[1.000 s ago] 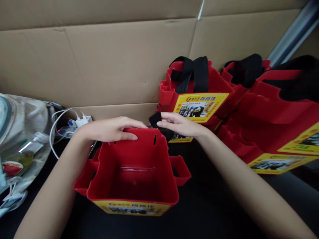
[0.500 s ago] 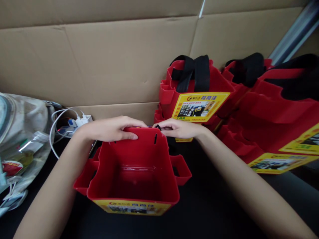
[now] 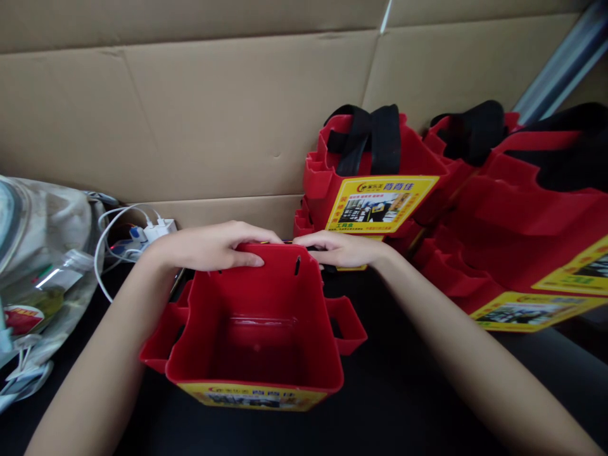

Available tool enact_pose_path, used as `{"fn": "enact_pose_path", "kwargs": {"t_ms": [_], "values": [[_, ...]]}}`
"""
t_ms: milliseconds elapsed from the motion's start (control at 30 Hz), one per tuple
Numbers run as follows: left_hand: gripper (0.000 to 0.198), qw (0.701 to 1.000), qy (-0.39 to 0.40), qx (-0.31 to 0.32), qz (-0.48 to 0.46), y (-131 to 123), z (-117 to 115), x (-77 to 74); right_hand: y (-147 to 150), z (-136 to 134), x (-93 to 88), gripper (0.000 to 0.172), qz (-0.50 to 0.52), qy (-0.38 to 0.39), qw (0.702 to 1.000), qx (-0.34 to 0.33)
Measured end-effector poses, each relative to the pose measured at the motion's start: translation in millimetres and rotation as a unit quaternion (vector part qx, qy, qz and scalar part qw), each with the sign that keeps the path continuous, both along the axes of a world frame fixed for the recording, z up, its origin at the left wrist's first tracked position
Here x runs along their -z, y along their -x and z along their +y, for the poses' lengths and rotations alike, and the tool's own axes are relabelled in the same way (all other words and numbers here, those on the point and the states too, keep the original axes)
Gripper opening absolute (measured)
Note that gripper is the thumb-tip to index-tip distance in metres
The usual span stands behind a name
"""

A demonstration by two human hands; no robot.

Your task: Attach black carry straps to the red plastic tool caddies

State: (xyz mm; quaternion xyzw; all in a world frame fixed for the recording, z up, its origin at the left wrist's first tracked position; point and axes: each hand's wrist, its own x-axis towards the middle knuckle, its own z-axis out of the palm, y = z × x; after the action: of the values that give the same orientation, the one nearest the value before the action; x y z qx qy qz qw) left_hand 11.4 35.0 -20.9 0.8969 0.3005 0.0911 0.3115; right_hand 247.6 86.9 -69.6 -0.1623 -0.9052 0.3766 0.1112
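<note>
A red plastic tool box (image 3: 266,285) stands in front of me with its open top toward me and a yellow label (image 3: 256,398) on its near side. My left hand (image 3: 223,246) grips the far wall's rim, thumb inside and fingers behind. Behind that wall's right corner, close to a narrow slot (image 3: 297,266), my right hand (image 3: 339,248) is closed, its fingertips mostly hidden. A bit of black strap (image 3: 312,247) shows at its fingers. The slot has no strap through it on the inside. Side pockets stick out left and right of the box.
Several red tool boxes (image 3: 327,190) with black straps (image 3: 386,139) are stacked at the right. At the left lie a whitish bag (image 3: 61,215), a clear bottle (image 3: 52,288) and white plugs with cables (image 3: 159,229). A cardboard wall (image 3: 213,114) closes off the back.
My right hand has shifted slightly and its fingers reach further behind the wall. The black strap end that stuck up above the rim is now mostly hidden. My left hand keeps its grip.
</note>
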Motion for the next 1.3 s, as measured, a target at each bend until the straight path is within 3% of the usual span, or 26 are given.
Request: {"fn": "enact_pose_path", "kwargs": {"t_ms": [333,600,767,900,1000,1100,1200,1300], "values": [[0.029,0.999,-0.023,0.015,0.020,2,1,1.5,-3,-3,-5.1,0.022,-0.023,-0.072,0.997,0.000],[0.030,0.999,-0.038,0.028,0.023,0,1,1.3,3,-2,-5.1,0.020,0.034,-0.037,0.999,0.019],[0.029,0.996,-0.067,0.034,0.040,-3,-4,-1.0,-2,-11,-16.8,0.025,-0.019,-0.059,0.998,-0.004],[0.030,0.996,-0.080,0.024,0.044,-5,-2,1.2,-6,-26,-27.9,0.032,-0.079,-0.123,0.989,0.004],[0.028,0.990,-0.133,-0.007,0.048,-6,1,5.0,-6,-31,-30.4,0.032,-0.078,-0.177,0.979,0.066],[0.030,0.968,-0.238,-0.061,0.049,-7,-4,4.8,-6,-32,-30.6,0.030,-0.059,-0.173,0.980,0.075],[0.033,0.939,-0.325,-0.099,0.058,-6,-24,-2.0,-7,-32,-32.9,0.029,-0.070,-0.167,0.981,0.074],[0.027,0.929,-0.333,-0.128,0.099,-14,-50,-7.8,-9,-36,-37.5,0.031,-0.077,-0.168,0.978,0.098]]}}
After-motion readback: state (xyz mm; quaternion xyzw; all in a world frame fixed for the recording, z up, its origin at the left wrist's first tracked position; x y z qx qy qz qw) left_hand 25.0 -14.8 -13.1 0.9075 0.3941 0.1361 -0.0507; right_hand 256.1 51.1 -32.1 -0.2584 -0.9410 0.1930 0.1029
